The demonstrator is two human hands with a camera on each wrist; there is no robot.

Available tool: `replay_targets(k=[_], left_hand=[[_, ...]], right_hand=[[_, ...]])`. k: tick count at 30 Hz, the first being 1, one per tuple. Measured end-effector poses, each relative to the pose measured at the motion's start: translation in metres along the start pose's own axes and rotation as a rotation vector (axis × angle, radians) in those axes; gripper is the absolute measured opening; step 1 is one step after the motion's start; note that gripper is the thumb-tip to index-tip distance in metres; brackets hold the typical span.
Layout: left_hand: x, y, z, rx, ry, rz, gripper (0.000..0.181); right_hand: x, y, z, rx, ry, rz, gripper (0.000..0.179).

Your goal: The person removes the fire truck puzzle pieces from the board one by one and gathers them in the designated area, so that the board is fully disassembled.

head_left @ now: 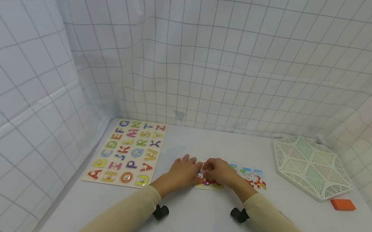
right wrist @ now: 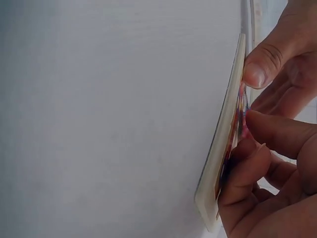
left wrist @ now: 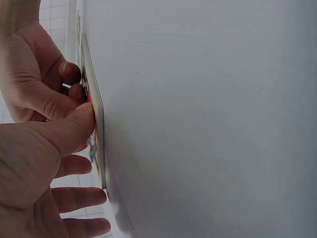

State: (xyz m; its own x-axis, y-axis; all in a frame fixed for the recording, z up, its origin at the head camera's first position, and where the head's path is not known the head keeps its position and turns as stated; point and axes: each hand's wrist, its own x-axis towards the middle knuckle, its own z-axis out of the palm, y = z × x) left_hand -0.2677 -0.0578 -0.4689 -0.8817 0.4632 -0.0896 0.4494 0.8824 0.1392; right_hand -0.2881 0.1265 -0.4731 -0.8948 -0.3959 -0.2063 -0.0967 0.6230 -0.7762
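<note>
A small jigsaw board (head_left: pixel 210 187) with a colourful picture lies flat on the table between both hands. My left hand (head_left: pixel 184 171) is at its left side, the thumb pressing on the board and the other fingers stretched out past its edge. From the right, my right hand (head_left: pixel 221 172) reaches over the picture, hiding part of it. Its thumb and curled index finger pinch a pinkish puzzle piece (right wrist: pixel 244 130) at the board's surface. Joined puzzle pieces (head_left: pixel 253 177) with red and blue print lie just beyond the right wrist.
A wooden alphabet board (head_left: pixel 121 183) with knobbed letters lies on the left. At the right sits a white hexagonal board (head_left: pixel 313 165) with patterned holes, an orange block (head_left: pixel 343 204) near its front corner. White gridded cloth (head_left: pixel 212 58) hangs around the back and sides.
</note>
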Motion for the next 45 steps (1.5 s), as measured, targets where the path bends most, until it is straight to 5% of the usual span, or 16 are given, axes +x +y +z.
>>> replay_targets(k=[21, 28, 36, 45], left_hand=[[0.004, 0.002, 0.000, -0.028, -0.036, -0.004, 0.060], [0.002, 0.000, -0.001, -0.012, -0.042, -0.014, 0.060], [-0.001, -0.001, -0.003, 0.000, -0.045, -0.005, 0.059], [-0.003, 0.000, -0.002, -0.012, -0.057, 0.002, 0.055]], right_hand=[[-0.004, 0.007, -0.011, 0.238, -0.029, -0.022, 0.012], [-0.014, 0.017, -0.036, 0.238, 0.024, 0.040, 0.014], [-0.050, 0.060, -0.083, 0.288, 0.092, 0.130, 0.020], [-0.062, 0.073, -0.076, 0.155, 0.102, 0.138, 0.011]])
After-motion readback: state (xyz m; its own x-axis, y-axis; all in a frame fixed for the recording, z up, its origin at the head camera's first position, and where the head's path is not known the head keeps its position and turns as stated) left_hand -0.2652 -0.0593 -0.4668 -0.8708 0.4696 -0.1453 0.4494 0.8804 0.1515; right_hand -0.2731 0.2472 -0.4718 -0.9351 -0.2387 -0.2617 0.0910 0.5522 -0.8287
